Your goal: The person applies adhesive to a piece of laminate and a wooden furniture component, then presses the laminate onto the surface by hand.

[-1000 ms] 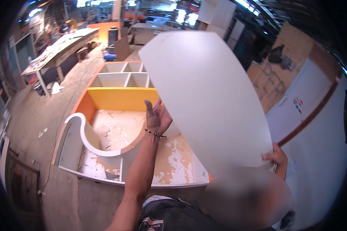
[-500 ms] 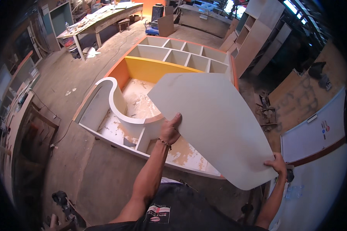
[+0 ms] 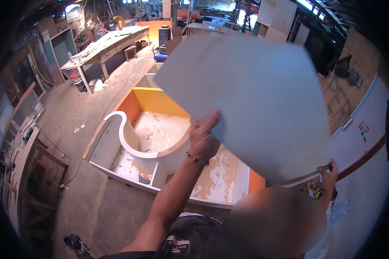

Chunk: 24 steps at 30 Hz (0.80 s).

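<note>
A large flat grey-white panel (image 3: 250, 103) with angled corners is held up in front of me, tilted above a cabinet. My left hand (image 3: 204, 136) grips its left edge, thumb on the upper face and fingers underneath. My right hand (image 3: 328, 177) is closed on the lower right corner. Beneath the panel lies a wide white cabinet (image 3: 155, 190) with an orange side, a yellow divider (image 3: 157, 102) and an S-shaped curved partition (image 3: 124, 134). The panel hides most of the cabinet's far compartments. A blurred oval patch covers part of my right arm.
A long worktable (image 3: 99, 52) stands at the far left, with a person (image 3: 111, 25) behind it. Along the left side is a bench (image 3: 23, 142) with a cable on the floor beside it. A white board (image 3: 363, 129) leans on the right, near plastic bottles (image 3: 339, 210).
The panel has been lifted higher and nearer to me, with both hands still gripping it. It now covers more of the cabinet's far part. My view has tipped upward.
</note>
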Tool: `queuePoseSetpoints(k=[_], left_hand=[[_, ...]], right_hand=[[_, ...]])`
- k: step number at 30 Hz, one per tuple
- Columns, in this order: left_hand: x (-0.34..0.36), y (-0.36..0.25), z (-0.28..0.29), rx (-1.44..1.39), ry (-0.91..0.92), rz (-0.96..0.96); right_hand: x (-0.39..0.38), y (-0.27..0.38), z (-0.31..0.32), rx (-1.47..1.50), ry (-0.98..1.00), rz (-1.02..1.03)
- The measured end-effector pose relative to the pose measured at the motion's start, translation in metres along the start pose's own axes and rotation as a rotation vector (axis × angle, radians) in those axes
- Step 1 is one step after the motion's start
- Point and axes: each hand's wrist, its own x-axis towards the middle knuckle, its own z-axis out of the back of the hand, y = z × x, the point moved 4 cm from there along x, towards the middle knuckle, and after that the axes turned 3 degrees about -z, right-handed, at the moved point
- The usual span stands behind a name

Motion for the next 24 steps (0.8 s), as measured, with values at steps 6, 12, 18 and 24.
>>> queuePoseSetpoints(k=[6, 12, 18, 24], left_hand=[[0.037, 0.026, -0.1, -0.027, 0.131, -0.095], [0.053, 0.069, -0.107, -0.045, 0.085, -0.062], [0.03, 0.087, -0.075, -0.121, -0.049, 0.094], [0.003, 0.083, -0.026, -0.105, -0.183, 0.011]], right_hand=[[-0.073, -0.04, 0.053, -0.383, -0.95, 0.163], [-0.181, -0.138, -0.16, 1.37, -0.53, -0.664], [-0.123, -0.019, -0.195, 2.277, -0.015, -0.37], [-0.047, -0.115, -0.237, 2.41, -0.013, -0.436]])
